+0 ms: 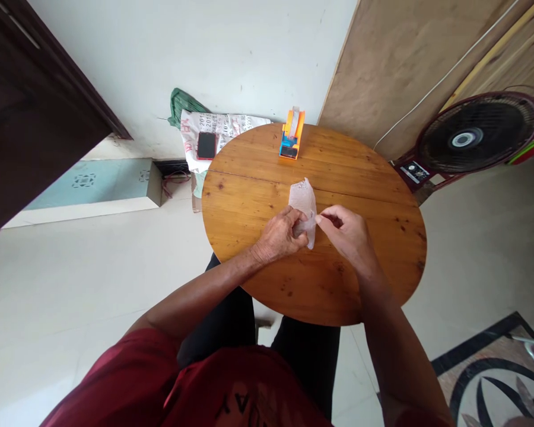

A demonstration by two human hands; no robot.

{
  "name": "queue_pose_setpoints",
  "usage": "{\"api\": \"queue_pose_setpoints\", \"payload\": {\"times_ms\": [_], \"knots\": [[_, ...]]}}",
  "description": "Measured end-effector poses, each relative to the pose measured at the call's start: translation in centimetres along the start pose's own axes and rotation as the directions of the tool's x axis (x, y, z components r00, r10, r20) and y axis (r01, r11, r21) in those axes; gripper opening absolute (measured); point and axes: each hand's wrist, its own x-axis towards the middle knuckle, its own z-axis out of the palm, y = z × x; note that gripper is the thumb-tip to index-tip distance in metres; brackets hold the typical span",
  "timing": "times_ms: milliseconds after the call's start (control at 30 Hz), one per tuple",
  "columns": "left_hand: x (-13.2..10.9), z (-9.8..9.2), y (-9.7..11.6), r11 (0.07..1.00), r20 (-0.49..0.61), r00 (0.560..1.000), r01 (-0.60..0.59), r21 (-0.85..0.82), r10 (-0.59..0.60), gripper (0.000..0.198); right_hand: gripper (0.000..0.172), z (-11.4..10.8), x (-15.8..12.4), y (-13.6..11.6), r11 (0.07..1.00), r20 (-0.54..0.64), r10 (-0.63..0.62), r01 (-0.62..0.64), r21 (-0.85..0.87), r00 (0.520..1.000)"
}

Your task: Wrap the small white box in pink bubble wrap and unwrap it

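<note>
Left hand (279, 237) and right hand (345, 231) pinch plastic (303, 198) before tape dispenser (291, 135).

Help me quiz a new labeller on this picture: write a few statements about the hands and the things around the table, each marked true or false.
1. The left hand and the right hand both grip the translucent wrap over the round table. True.
2. The tape dispenser is green and sits at the table's near edge. False: it is orange and blue, at the far edge.
3. The phone lies on the table. False: it lies on the printed sack beside the table.
4. A fan stands to the right of the table. True.
</note>
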Motion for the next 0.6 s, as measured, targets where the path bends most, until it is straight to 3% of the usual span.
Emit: {"api": "queue_pose_setpoints", "payload": {"times_ms": [100,200,433,600], "knots": [[-0.1,-0.3,0.3,0.998,0.019,1.0,-0.013,0.067,0.011,0.028,0.025,-0.1,1.8,-0.9,0.982,0.066,0.017,-0.004,-0.191,0.998],[-0.2,-0.4,0.4,0.99,0.031,1.0,-0.012,0.143,0.007,0.033,0.024,0.3,2.9,-1.1,0.967,0.085,-0.001,0.022,-0.253,0.996],[-0.4,-0.5,0.7,0.943,0.03,0.995,-0.096,0.318,0.091,0.03,0.021,1.4,2.3,0.0,0.995,-0.044,-0.052,0.048,-0.088,0.998],[-0.4,-0.6,0.8,0.936,0.041,0.994,-0.108,0.334,0.1,0.036,0.023,2.6,1.8,0.3,0.993,-0.049,-0.116,0.117,0.024,0.992]]}}
